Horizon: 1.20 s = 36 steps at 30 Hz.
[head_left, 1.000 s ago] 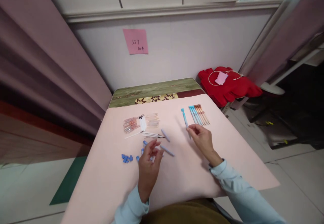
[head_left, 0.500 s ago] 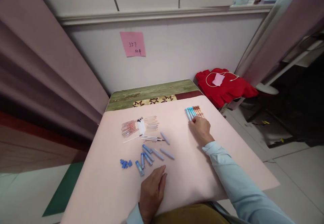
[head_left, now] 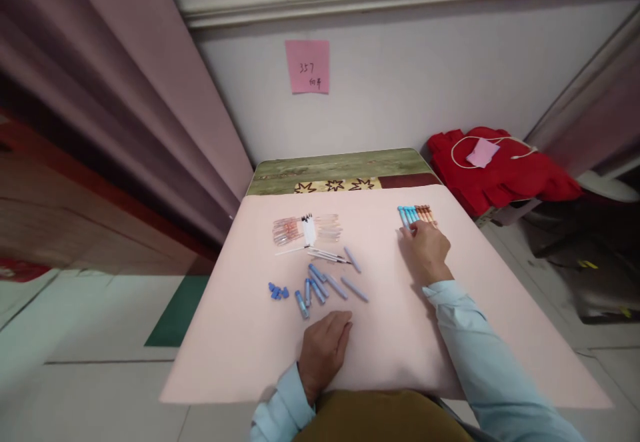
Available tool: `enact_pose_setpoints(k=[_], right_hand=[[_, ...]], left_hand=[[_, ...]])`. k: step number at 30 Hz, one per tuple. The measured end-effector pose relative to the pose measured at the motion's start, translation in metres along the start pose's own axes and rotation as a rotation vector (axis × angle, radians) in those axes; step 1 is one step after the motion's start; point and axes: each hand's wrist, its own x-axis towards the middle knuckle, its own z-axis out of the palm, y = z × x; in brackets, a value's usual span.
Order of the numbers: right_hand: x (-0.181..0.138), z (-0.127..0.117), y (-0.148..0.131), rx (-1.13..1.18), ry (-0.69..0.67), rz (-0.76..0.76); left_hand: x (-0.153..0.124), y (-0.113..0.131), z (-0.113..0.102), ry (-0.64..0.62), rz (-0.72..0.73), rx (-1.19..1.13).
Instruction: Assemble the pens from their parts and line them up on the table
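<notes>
A tight row of pens (head_left: pixel 409 214), blue on the left and brown on the right, lies at the table's right. My right hand (head_left: pixel 427 245) is over its near end, fingers bent and closed at the lower ends of the blue pens; its palm side is hidden. My left hand (head_left: pixel 327 345) rests on the table with fingers curled together, and nothing shows in it. Ahead of it lie loose blue pen barrels (head_left: pixel 320 285), pale blue tubes (head_left: pixel 355 289) and a small heap of dark blue caps (head_left: pixel 279 291).
Farther back are white refills (head_left: pixel 309 232) between brownish clear barrels (head_left: pixel 287 231) and paler ones (head_left: pixel 329 227). Thin refills (head_left: pixel 327 255) lie just below. A pink cloth (head_left: pixel 225 355) covers the table. Red fabric (head_left: pixel 520 179) with a white cable lies beyond its right edge.
The view has swung left and down, so everything sits farther right in it. My right hand stays at the row of pens, and my left hand still rests on the table.
</notes>
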Motion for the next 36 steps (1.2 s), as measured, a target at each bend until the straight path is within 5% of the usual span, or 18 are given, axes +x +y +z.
enact_pose_setpoints(k=[2,7,10,15,24,36], right_hand=[[-0.015,0.002,-0.008,0.19,0.036,-0.059],[-0.067,0.023,-0.047,0.83,-0.119,-0.046],[-0.089,0.036,-0.062,0.935,-0.132,-0.014],[-0.1,0.036,-0.064,0.726,-0.138,-0.172],[-0.101,0.029,-0.06,0.424,-0.189,-0.32],[-0.098,0.03,-0.056,0.167,-0.185,-0.41]], left_hand=[[0.0,0.001,0.001,0.002,0.0,0.014],[-0.002,0.004,0.003,-0.013,0.018,0.076],[-0.004,0.005,0.002,-0.001,0.004,0.111],[-0.005,0.006,0.001,0.05,-0.126,0.08],[-0.01,-0.009,-0.008,0.402,-0.509,-0.019],[-0.017,-0.023,-0.019,0.157,-0.508,0.244]])
